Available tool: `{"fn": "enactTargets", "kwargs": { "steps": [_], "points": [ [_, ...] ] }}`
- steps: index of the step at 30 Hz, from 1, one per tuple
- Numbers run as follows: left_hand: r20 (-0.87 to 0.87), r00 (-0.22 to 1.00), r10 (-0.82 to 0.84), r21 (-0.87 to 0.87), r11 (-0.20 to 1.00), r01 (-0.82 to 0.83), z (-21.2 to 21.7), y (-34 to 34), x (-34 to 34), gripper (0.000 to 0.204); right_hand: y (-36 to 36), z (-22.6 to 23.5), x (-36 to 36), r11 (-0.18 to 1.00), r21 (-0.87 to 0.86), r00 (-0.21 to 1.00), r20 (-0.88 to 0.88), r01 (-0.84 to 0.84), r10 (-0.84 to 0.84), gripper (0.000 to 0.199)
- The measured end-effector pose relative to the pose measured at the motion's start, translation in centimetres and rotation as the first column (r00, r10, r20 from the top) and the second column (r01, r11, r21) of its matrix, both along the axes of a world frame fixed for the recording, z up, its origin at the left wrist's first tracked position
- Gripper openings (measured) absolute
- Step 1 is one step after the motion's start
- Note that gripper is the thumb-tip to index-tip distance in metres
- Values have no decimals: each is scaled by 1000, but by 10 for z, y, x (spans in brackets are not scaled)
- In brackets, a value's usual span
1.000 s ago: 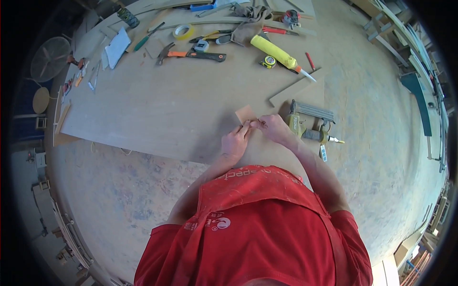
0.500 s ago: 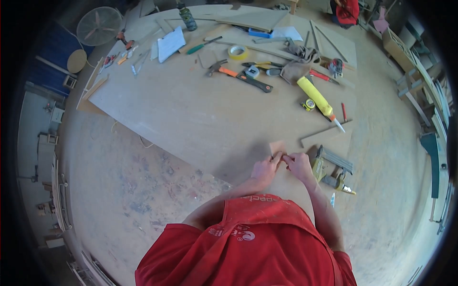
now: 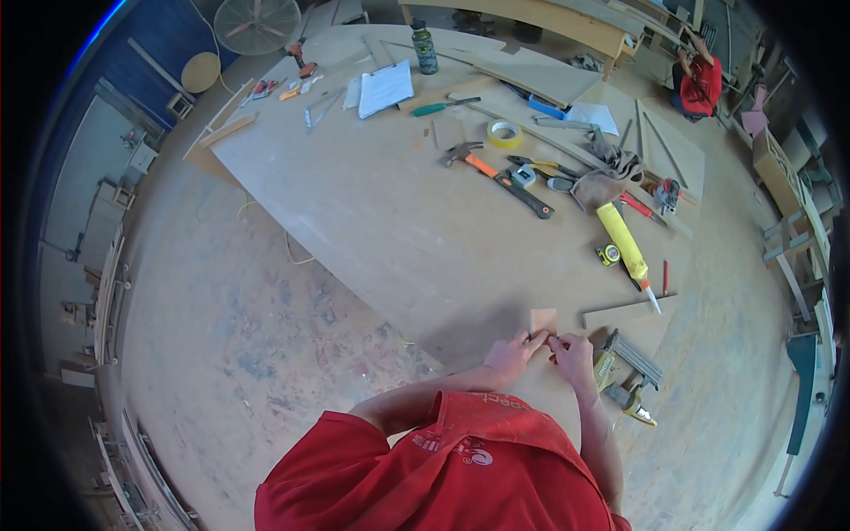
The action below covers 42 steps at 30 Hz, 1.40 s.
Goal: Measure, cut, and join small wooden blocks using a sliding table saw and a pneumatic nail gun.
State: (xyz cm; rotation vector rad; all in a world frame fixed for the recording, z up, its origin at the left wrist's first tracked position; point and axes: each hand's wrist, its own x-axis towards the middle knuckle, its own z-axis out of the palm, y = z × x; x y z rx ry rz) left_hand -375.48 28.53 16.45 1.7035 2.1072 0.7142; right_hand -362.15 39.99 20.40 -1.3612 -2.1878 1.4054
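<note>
While the left hand [image 3: 509, 357] grips it, right hand [image 3: 575, 355] alongside, grasp unclear, small squarish pinkish-tan piece [image 3: 544, 319]

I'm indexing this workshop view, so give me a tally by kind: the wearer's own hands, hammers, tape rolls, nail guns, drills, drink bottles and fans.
Wearer's hands: 2 (left hand, right hand)
Hammer: 1
Tape roll: 1
Nail gun: 1
Drill: 1
Drink bottle: 1
Fan: 1
Total: 8
</note>
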Motion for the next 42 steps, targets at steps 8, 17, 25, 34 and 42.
{"fn": "enactTargets", "kwargs": {
  "steps": [8, 17, 25, 34, 42],
  "points": [
    [581, 738, 344, -367, 920, -140, 20, 34, -16, 104, -6, -11, 23, 999, -28, 999, 46, 18, -17, 28],
    [746, 533, 400, -341, 916, -210, -9, 37, -50, 91, 11, -20, -4, 997, 18, 994, 76, -75, 74, 33],
    [657, 637, 403, -419, 898, -136, 3, 43, -35, 100, 10, -28, 19, 830, 426, 933, 165, -359, 319, 39],
    [717, 598, 357, -406, 912, -58, 12, 41, -33, 92, 10, -36, 21, 794, 481, 928, 191, -372, 319, 30],
    [761, 519, 389, -386, 915, -119, 14, 33, -31, 90, 20, 15, 90, 948, 317, 997, 66, 24, -47, 35]
  ]
}}
